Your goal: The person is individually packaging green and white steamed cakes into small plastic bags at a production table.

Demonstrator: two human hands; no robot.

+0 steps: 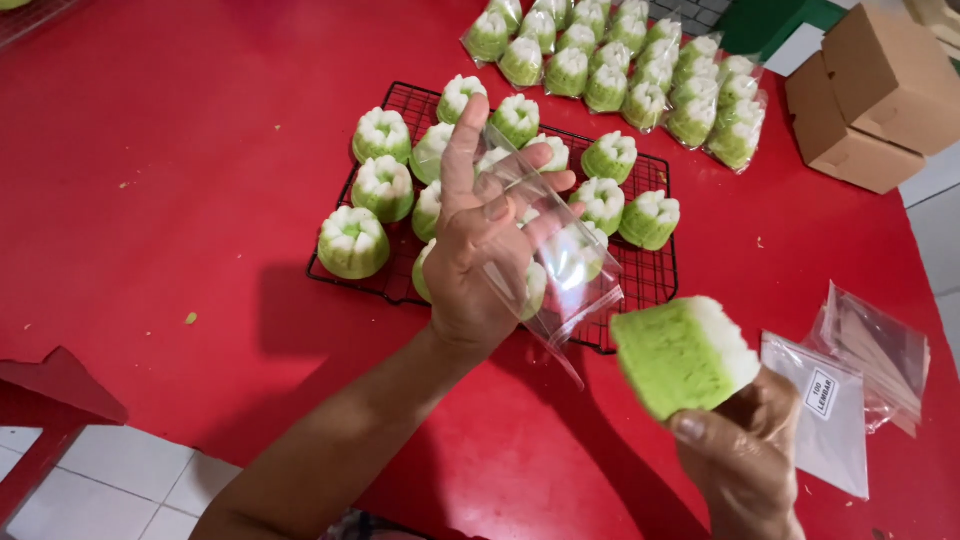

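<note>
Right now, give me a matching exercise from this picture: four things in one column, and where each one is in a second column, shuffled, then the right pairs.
Things
1. clear plastic bag
2. green and white cake
3. bagged cakes
4. cardboard boxes

Places
A. stacked at the table's far right corner
B. held up in the left hand
C. in rows beyond the black wire rack
D. held in the right hand

Pairs: 1-B, 2-D, 3-C, 4-A
</note>
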